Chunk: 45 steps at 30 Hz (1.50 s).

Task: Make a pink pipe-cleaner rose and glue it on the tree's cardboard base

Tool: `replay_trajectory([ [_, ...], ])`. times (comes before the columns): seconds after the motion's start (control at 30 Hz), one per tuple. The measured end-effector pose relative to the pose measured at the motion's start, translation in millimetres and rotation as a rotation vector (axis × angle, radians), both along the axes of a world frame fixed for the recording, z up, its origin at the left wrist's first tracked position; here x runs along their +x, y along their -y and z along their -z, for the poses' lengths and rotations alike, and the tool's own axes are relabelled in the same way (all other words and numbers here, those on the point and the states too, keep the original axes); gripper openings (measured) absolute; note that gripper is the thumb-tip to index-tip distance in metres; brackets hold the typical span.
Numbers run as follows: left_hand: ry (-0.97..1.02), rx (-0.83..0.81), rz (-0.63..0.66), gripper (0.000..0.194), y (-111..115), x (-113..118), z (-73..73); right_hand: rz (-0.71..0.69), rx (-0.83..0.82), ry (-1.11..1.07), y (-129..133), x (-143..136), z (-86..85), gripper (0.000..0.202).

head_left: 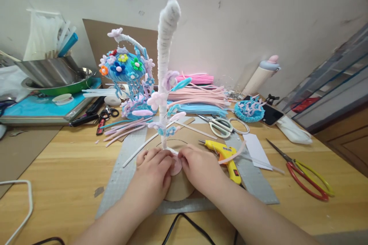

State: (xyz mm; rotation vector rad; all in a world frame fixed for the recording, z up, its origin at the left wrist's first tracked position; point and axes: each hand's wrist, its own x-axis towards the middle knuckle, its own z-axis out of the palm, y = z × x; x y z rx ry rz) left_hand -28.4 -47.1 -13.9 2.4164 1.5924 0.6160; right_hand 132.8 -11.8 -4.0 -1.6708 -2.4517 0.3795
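Observation:
A tall white stem point(163, 61), wrapped in fuzzy pipe cleaner, rises upright with pink and blue flowers and leaves on its lower half. At its foot a flat pale pink pipe cleaner coil point(176, 166) lies over a round cardboard base point(179, 189). My left hand point(155, 168) is closed on the coil's left side, its fingers bent beside the stem's foot. On the other side my right hand point(199, 166) pinches the pink pipe cleaner at the coil's edge. A loose pink strand point(235, 154) sticks out to the right of that hand. The exact fingertip contact is partly hidden.
A yellow glue gun point(222, 151) lies just right of my right hand on the grey cutting mat point(117, 183). Red-and-yellow scissors point(301, 176) rest farther right. Behind stand pipe cleaner bundles point(198, 97) and a blue flowered jellyfish-like piece point(123, 65). A black cable point(184, 216) runs in front.

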Motion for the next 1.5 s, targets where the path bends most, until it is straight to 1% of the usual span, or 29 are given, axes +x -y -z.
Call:
replay_trajectory([
  [0.1, 0.004, -0.004, -0.017, 0.029, 0, 1, 1.3, -0.005, -0.003, -0.002, 2, 0, -0.9, 0.020],
  [0.27, 0.004, -0.007, -0.091, 0.031, 1, 1, 7.0, -0.028, -0.028, -0.002, 6, 7, -4.4, 0.024],
  [0.4, 0.017, -0.016, -0.111, 0.033, 2, 2, 9.2, -0.011, -0.061, 0.093, 13, 14, -6.0, 0.028],
  [0.53, 0.028, -0.002, -0.106, 0.033, 2, 3, 9.7, -0.025, -0.084, 0.184, 24, 15, -12.0, 0.024],
  [0.67, -0.008, 0.026, -0.054, 0.039, 3, 2, 6.4, -0.041, -0.164, 0.253, 38, 14, -22.4, 0.024],
  [0.77, -0.072, 0.052, 0.022, 0.038, 4, 0, -0.8, -0.045, -0.210, 0.217, 52, 16, -25.8, 0.022],
  [0.87, -0.141, 0.063, 0.100, 0.032, 6, 1, -10.3, -0.049, -0.246, 0.131, 67, 15, -22.4, 0.021],
  [0.97, -0.226, 0.086, 0.154, 0.026, 9, 3, -18.6, -0.053, -0.289, 0.130, 81, 8, -16.7, 0.032],
  [1.03, -0.285, 0.104, 0.176, 0.025, 12, 5, -22.3, -0.099, -0.297, 0.154, 89, 1, -16.1, 0.042],
  [1.07, -0.312, 0.109, 0.186, 0.026, 14, 6, -23.6, -0.137, -0.293, 0.155, 92, -1, -17.5, 0.043],
  [1.1, -0.335, 0.112, 0.192, 0.027, 15, 6, -24.6, -0.179, -0.282, 0.142, 95, -3, -20.2, 0.041],
  [1.17, -0.365, 0.117, 0.199, 0.028, 18, 7, -25.9, -0.260, -0.257, 0.062, 99, -3, -28.6, 0.027],
  [1.2, -0.371, 0.119, 0.196, 0.028, 19, 8, -26.3, -0.286, -0.245, 0.007, 99, -1, -33.6, 0.021],
  [1.23, -0.374, 0.120, 0.195, 0.029, 20, 7, -26.4, -0.291, -0.223, -0.053, 98, 2, -38.6, 0.020],
  [1.33, -0.373, 0.118, 0.202, 0.031, 22, 6, -25.9, -0.229, -0.066, -0.254, 83, 15, -48.0, 0.037],
  [1.4, -0.372, 0.118, 0.207, 0.031, 22, 6, -25.1, -0.179, 0.071, -0.372, 65, 25, -45.6, 0.041],
  [1.43, -0.368, 0.123, 0.207, 0.030, 22, 5, -24.8, -0.169, 0.111, -0.386, 55, 29, -41.3, 0.039],
  [1.47, -0.364, 0.129, 0.204, 0.031, 22, 5, -24.5, -0.162, 0.137, -0.358, 46, 31, -35.1, 0.036],
  [1.5, -0.363, 0.134, 0.204, 0.032, 22, 6, -24.3, -0.188, 0.129, -0.285, 38, 33, -27.7, 0.033],
])
